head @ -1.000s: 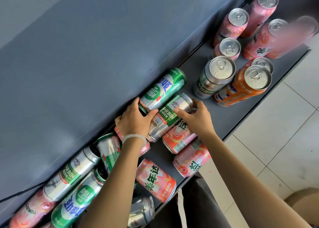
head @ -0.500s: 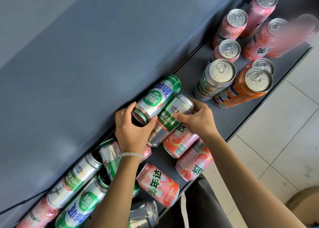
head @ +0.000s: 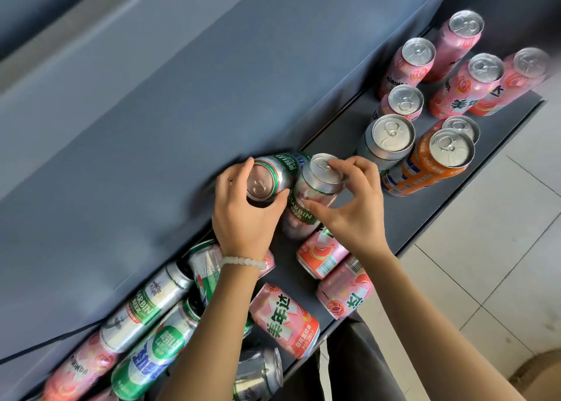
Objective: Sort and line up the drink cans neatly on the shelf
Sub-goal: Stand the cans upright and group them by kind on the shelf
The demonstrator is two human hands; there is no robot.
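Observation:
My left hand grips a green can, tilted with its base toward me. My right hand holds a silver Harbin can by its upper rim, nearly upright, touching the green can. Both are at the middle of the dark grey shelf. Upright at the far right stand several pink cans, a silver can and two orange cans. Lying on their sides at the near left are pink cans, green cans and a silver Harbin can.
A slanted grey panel overhangs the back of the shelf. Tiled floor lies to the right of the shelf's front edge. A black cable runs along the panel at the lower left. A brown box corner shows at bottom right.
Both cans lay on their sides a second ago. My hands have lifted and tipped them up, the silver one almost upright, the green one still tilted.

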